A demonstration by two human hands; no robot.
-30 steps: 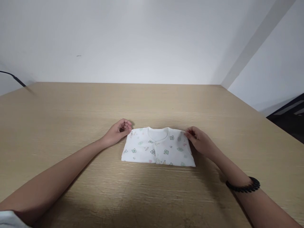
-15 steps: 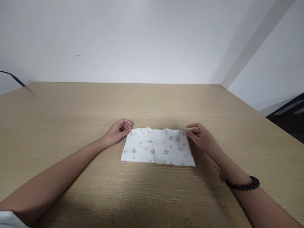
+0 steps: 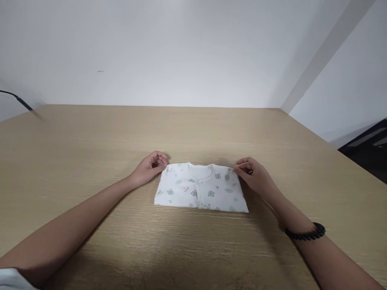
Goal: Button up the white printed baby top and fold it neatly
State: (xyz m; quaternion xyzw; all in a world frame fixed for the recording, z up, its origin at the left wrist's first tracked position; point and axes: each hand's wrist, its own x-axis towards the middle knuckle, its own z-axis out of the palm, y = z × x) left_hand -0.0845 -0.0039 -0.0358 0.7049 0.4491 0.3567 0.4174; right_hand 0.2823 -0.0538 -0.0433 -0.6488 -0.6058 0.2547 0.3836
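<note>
A folded white baby shirt (image 3: 181,189) with a print of small animals lies flat on the wooden table, its round neckline facing away from me. Two snap buttons show down its middle. At the shirt's far left corner is my left hand (image 3: 150,166), fingers curled and thumb and fingertips closed on the edge. My right hand (image 3: 252,173), wearing a black beaded bracelet (image 3: 306,232) on the wrist, pinches the far right corner between thumb and fingers. The fabric between the fingertips is mostly hidden.
The wooden table (image 3: 127,129) runs back to a pale wall (image 3: 193,60). A black cable (image 3: 24,103) comes over its far left edge. Beyond the right edge stands a dark object (image 3: 369,151), partly out of view.
My right hand has shifted slightly left, and its thumb and fingers have drawn closer together at the shirt's corner. My left hand and the shirt look almost unchanged.
</note>
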